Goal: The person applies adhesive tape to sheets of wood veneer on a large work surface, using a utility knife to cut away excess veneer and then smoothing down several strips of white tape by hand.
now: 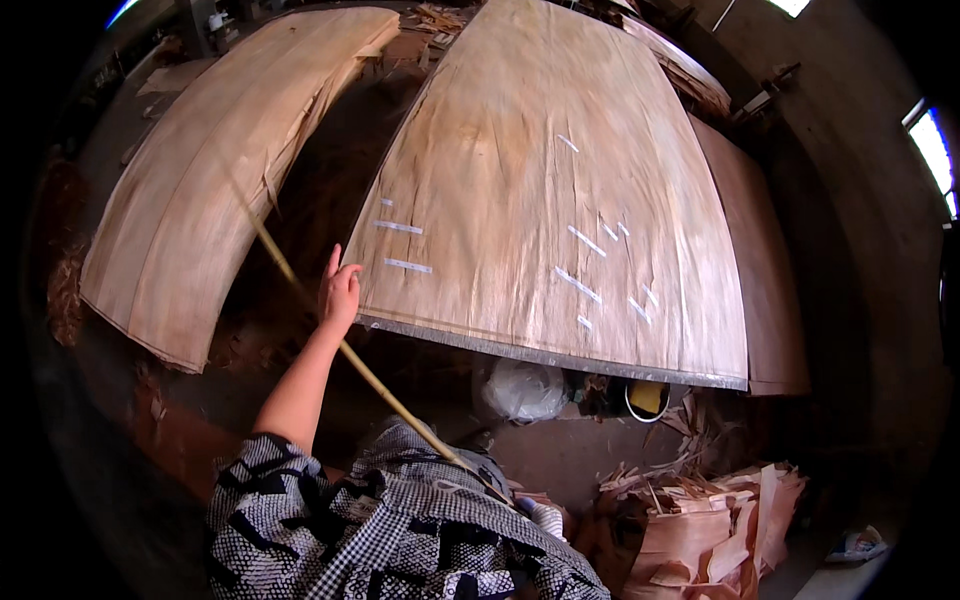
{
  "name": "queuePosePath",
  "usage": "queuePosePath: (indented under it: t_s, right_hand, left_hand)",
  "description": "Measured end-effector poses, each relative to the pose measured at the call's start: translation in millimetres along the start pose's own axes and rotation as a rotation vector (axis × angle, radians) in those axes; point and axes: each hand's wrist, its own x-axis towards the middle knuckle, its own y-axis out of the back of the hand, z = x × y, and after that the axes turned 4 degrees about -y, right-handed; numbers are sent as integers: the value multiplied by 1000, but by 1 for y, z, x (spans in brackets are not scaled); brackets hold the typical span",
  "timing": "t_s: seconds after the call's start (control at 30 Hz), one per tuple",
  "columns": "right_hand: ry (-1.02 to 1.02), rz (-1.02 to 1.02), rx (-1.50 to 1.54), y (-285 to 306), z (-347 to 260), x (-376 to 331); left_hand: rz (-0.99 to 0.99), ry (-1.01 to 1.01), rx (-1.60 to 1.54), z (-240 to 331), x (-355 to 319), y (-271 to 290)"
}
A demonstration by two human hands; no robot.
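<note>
My left hand [340,292] reaches forward to the near left corner of a large pale veneer sheet [560,190] that lies on a stack. The fingers are apart and touch the sheet's edge. Several short white tape strips [402,228] are stuck on the sheet near the hand and further right. A long thin yellow stick [390,398] runs from my lap up to the left, passing just under the hand's wrist. I cannot tell whether the hand grips it. My right hand is out of sight.
A second veneer stack [200,190] lies to the left across a dark gap. Under the near edge sit a white plastic bag [520,390] and a yellow-lined bucket [647,398]. Veneer scraps [700,520] are piled at the lower right.
</note>
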Motion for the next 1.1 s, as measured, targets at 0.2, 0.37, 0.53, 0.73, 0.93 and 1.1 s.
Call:
queuePosePath:
  t_s: [0.2, 0.37, 0.53, 0.73, 0.93, 1.1]
  right_hand:
    - [190, -16, -522, -1, -24, -18]
    - [-294, -42, 705, -21, 19, 0]
    - [-147, -18, 907, -30, 23, 4]
    - [23, 300, 397, -26, 13, -11]
    - [-56, 320, 396, -10, -15, -24]
    - [79, 197, 581, -5, -86, 40]
  left_hand:
    - [-278, 425, 283, -66, -26, -29]
    - [-365, 31, -38, 29, 5, -5]
    - [-754, -174, -105, 152, 44, -17]
    - [-352, -6, -1072, 173, 53, 48]
    - [-276, 466, -1385, 52, 22, 98]
    - [-394, 636, -927, -2, 3, 56]
